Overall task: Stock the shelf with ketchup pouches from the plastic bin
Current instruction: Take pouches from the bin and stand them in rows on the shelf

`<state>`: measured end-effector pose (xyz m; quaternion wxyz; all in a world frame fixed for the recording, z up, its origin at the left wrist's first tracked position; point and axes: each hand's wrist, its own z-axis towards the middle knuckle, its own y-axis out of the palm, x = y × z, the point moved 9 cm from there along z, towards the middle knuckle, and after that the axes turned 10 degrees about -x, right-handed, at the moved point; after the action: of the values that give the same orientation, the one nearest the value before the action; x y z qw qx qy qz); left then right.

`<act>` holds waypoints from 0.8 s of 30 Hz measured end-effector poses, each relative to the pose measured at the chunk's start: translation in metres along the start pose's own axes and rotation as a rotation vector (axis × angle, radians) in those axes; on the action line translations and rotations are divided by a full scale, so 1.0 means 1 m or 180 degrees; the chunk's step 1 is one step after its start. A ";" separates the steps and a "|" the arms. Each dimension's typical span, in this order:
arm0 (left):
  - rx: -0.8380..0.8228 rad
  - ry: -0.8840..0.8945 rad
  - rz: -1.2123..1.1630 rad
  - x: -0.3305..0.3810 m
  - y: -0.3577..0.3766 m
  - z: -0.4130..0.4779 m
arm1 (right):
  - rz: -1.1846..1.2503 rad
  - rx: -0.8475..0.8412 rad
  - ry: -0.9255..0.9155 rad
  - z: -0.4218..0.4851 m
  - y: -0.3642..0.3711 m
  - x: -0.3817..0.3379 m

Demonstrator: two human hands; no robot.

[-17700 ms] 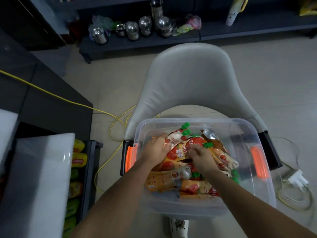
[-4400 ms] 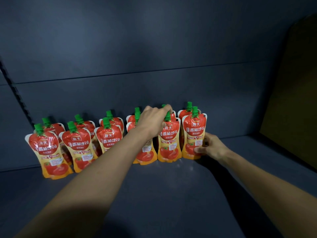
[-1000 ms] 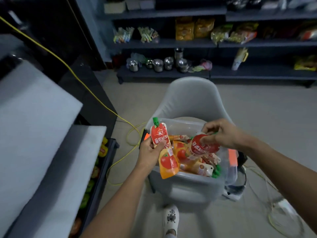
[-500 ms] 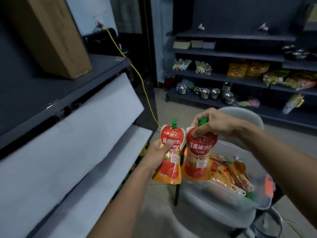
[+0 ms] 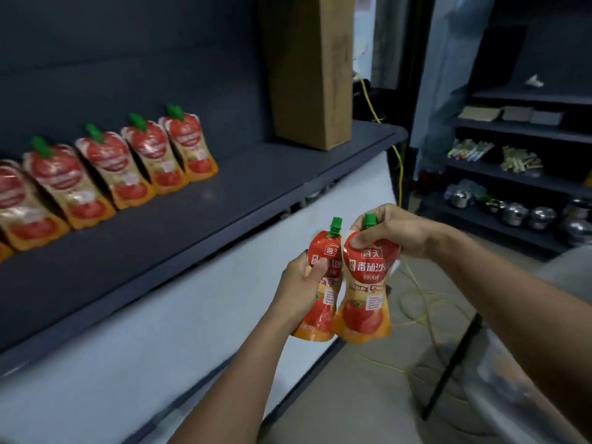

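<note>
Gripping one pouch in the left hand; right hand pinches another pouch; shelf at ten o'clock.

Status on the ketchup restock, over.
Left hand grips one ketchup pouch; right hand pinches a second pouch at its top. Pouch row stands on the shelf. Cardboard box right of it, apart.

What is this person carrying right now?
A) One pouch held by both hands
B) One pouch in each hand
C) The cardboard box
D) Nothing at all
B: the left hand grips one red-and-orange ketchup pouch with a green cap around its middle, and the right hand pinches a second matching pouch near its top.
</note>
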<state>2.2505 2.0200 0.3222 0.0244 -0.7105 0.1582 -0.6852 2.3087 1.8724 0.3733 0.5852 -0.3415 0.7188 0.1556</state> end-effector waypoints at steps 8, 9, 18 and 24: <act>0.0362 -0.0052 -0.0438 -0.008 -0.183 -0.086 | -0.0527 -0.0017 -0.0534 0.102 0.149 -0.118; 0.0406 -0.0035 -0.0499 -0.008 -0.203 -0.096 | -0.0547 -0.0034 -0.0589 0.111 0.166 -0.129; 0.1452 0.0386 -0.0722 -0.008 -0.365 -0.162 | -0.0514 -0.0416 -0.1111 0.183 0.273 -0.221; 0.2038 0.0634 -0.0807 -0.010 -0.447 -0.182 | -0.0788 -0.0462 -0.1467 0.224 0.311 -0.271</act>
<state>2.1573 2.4800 0.4363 0.1449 -0.6106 -0.1524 -0.7635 2.2865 2.3191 0.5154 0.7220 -0.4234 0.5064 0.2076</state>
